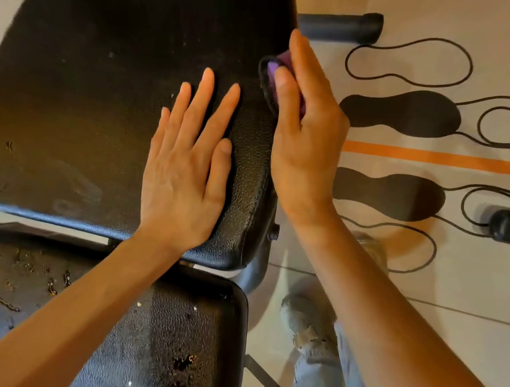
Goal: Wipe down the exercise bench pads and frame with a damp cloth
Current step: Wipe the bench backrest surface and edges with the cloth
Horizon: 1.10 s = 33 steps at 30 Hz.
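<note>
1. The purple cloth (276,73) is lying against the right side edge of the larger black bench pad (94,77), toward its far end; only a small part of the cloth is showing between the fingers and the pad.
2. The right hand (303,128) is pressing the cloth to that edge, with the thumb curled over it and the fingers held together along the pad's side.
3. The left hand (186,165) is resting flat on top of the same pad, palm down, fingers straight and slightly spread, holding nothing.
4. A second black pad (185,329) is sitting nearer the person, just beside the first, showing scuffs and worn patches.
5. A dark frame tube (257,270) is showing below the gap between the pads, and a black foam-covered bar (341,27) is projecting from behind the larger pad.
6. On the pale floor (429,279), two black foot-shaped pieces (402,111) with looping cords are lying on either side of an orange stripe (444,159).
7. The person's grey shoe (305,325) and jeans leg are standing beside the bench.
</note>
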Tool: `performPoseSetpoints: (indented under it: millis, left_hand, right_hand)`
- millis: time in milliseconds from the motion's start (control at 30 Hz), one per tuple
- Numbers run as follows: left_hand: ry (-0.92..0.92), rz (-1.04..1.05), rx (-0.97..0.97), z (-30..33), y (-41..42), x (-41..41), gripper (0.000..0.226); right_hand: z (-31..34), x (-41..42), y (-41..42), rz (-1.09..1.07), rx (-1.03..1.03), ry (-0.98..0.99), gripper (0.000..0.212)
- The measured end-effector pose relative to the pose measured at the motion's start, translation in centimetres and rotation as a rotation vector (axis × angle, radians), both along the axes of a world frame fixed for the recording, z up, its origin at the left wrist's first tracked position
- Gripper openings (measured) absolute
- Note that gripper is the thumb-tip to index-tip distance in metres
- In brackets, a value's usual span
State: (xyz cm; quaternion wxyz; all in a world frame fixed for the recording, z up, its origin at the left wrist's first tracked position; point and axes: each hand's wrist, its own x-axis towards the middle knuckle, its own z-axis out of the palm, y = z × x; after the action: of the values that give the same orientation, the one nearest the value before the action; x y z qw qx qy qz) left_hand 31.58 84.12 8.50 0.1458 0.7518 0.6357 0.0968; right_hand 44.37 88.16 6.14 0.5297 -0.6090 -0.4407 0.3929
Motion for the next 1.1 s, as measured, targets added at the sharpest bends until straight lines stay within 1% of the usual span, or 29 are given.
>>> performPoseSetpoints:
  millis: [33, 100, 167, 200, 233, 300, 333, 367, 400, 467, 533, 600, 667, 733, 800, 867, 900, 967, 1033, 1067, 1100]
  left_hand:
    - [0.001, -0.003, 0.002, 0.0, 0.0, 0.0, 0.051]
    - [-0.001, -0.001, 0.010, 0.0, 0.0, 0.0, 0.051]
    - [0.002, -0.002, 0.005, 0.1, 0.0, 0.0, 0.052]
    - [0.003, -0.009, -0.005, 0.2, 0.0, 0.0, 0.052]
    - [0.001, -0.016, -0.017, 0.2, 0.0, -0.1, 0.052]
    - [-0.012, -0.023, -0.036, 0.3, 0.1, -0.2, 0.052]
    - [-0.025, -0.023, -0.042, 0.3, 0.2, -0.3, 0.052]
    - [-0.044, -0.019, -0.049, 0.4, 0.0, -0.4, 0.052]
    - [-0.064, -0.009, -0.054, 0.5, -0.4, -0.5, 0.052]
    - [-0.087, 0.006, -0.063, 0.8, -2.0, -0.7, 0.051]
    - [-0.091, 0.002, -0.089, 1.0, -4.2, -1.0, 0.052]
    - [-0.082, -0.010, -0.110, 0.8, -5.6, -1.3, 0.052]
    - [-0.061, -0.016, -0.107, 0.6, -5.9, -1.4, 0.052]
    - [-0.041, -0.017, -0.095, 0.4, -5.8, -1.4, 0.052]
    - [-0.036, -0.019, -0.085, 0.4, -5.9, -1.2, 0.052]
    - [-0.029, -0.016, -0.084, 0.4, -6.0, -1.1, 0.053]
    - [-0.028, -0.013, -0.083, 0.4, -6.0, -1.1, 0.053]
    - [-0.028, -0.009, -0.077, 0.4, -6.0, -1.1, 0.053]
    - [-0.024, -0.008, -0.066, 0.3, -6.0, -1.0, 0.053]
    - [-0.026, -0.007, -0.061, 0.3, -6.0, -1.0, 0.052]
    - [-0.028, -0.008, -0.062, 0.3, -6.0, -1.0, 0.052]
  right_hand:
    - [0.2, -0.4, -0.8, -0.032, -0.028, 0.070, 0.039]
    - [1.2, -1.8, -5.7, -0.056, -0.093, 0.178, 0.038]
    - [2.5, -2.4, -9.9, -0.004, -0.075, 0.254, 0.038]
    - [2.4, -2.1, -9.4, -0.009, -0.082, 0.309, 0.037]
    - [1.9, -1.3, -7.6, -0.026, -0.113, 0.317, 0.036]
    - [1.2, 0.4, -2.4, -0.050, -0.193, 0.221, 0.035]
    - [1.0, 1.1, -0.1, -0.046, -0.174, 0.191, 0.035]
    - [1.2, 1.2, 0.5, -0.044, -0.140, 0.210, 0.034]
    - [1.1, 0.8, -0.5, -0.051, -0.153, 0.228, 0.033]
    - [1.8, -0.6, -6.7, -0.082, -0.206, 0.368, 0.035]
    - [3.5, -1.7, -12.3, -0.079, -0.142, 0.471, 0.039]
    - [2.4, -1.2, -11.2, -0.116, -0.229, 0.478, 0.036]
    - [0.8, 0.2, -6.3, -0.177, -0.367, 0.491, 0.034]
    - [0.8, 0.3, -4.5, -0.199, -0.286, 0.504, 0.034]
    - [1.3, -1.7, -9.4, -0.219, -0.286, 0.532, 0.033]
    - [3.9, -3.5, -15.1, -0.194, -0.303, 0.563, 0.036]
    - [4.3, -3.9, -15.8, -0.220, -0.300, 0.549, 0.038]
    - [2.5, -3.6, -13.0, -0.271, -0.300, 0.484, 0.037]
    - [1.0, -1.7, -7.3, -0.322, -0.331, 0.379, 0.035]
    - [0.7, -0.9, -5.2, -0.300, -0.297, 0.358, 0.035]
    - [0.7, -1.1, -5.0, -0.291, -0.257, 0.359, 0.034]
